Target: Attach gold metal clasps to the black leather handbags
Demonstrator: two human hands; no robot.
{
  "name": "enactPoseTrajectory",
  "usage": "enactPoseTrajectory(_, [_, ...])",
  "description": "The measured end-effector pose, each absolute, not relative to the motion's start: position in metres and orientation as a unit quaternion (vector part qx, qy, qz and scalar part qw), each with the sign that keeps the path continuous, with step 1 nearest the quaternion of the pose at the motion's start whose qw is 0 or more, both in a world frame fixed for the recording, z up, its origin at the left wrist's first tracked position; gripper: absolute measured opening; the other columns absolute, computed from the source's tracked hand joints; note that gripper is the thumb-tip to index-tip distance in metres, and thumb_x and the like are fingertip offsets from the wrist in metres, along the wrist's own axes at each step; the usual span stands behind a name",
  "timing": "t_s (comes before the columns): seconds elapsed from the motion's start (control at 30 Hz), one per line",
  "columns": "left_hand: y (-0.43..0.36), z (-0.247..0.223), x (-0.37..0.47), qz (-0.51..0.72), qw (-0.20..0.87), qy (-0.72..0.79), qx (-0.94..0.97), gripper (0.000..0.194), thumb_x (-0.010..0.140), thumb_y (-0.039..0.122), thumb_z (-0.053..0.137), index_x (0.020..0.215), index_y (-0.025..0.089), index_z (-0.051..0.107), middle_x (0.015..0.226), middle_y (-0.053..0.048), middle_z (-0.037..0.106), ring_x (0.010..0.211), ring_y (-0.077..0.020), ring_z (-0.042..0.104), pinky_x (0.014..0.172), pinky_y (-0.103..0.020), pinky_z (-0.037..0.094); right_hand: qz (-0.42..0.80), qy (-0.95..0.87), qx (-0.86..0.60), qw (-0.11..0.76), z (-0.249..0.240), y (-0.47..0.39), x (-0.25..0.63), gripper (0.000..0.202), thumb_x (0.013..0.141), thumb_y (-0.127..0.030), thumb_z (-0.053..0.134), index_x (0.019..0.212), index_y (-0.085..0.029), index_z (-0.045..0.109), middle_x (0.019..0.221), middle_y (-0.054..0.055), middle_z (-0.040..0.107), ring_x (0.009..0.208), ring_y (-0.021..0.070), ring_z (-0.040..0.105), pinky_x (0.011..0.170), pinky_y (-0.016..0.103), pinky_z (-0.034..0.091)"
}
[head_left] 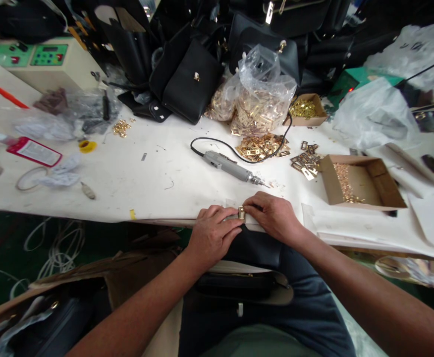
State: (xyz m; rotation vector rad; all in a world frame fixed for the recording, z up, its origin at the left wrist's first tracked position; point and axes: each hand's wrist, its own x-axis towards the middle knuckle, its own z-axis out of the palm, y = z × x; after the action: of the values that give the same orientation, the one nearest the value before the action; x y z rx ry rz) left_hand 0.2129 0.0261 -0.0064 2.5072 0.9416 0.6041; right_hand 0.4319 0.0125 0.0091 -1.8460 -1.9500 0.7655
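At the table's near edge both my hands meet on a small gold metal clasp [241,213]. My left hand [213,235] pinches it from the left and my right hand [272,214] from the right. The clasp sits on the top edge of a black bag [256,250] that rests on my lap, partly under the table edge. A grey electric screwdriver [230,166] with a black cord lies on the white table [128,173] just beyond my hands, untouched.
An open cardboard box [361,181] of small gold parts stands at the right. Loose gold plates [262,146] and plastic bags of hardware [261,96] lie behind the screwdriver. Black handbags [190,79] pile at the back. A control unit [49,59] stands far left.
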Motion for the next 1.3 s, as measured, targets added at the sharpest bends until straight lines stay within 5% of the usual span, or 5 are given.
enactPoseTrajectory(1.03, [0.025,-0.002,0.213,0.167,0.122,0.305,0.929,0.023,0.103,0.029,0.057,0.119,0.028,0.073,0.127,-0.002,0.074,0.106,-0.0250,0.056,0.084,-0.041,0.044,0.255,-0.677,-0.666,0.182,0.005,0.014,0.429,0.017,0.097,-0.031,0.063,0.097,-0.031,0.080,0.101,-0.001,0.078,0.095,0.0208,0.072,0.082,0.032,0.050])
enactPoseTrajectory(1.3, [0.025,0.008,0.214,0.129,0.094,0.303,0.940,0.022,0.102,0.028,0.059,0.118,0.028,0.073,0.127,-0.002,0.073,0.105,-0.0241,0.057,0.080,-0.041,0.045,0.274,-0.655,-0.623,0.328,0.003,0.003,0.432,0.019,0.096,-0.031,0.063,0.104,-0.022,0.078,0.091,0.005,0.074,0.084,0.0188,0.069,0.079,0.031,0.052])
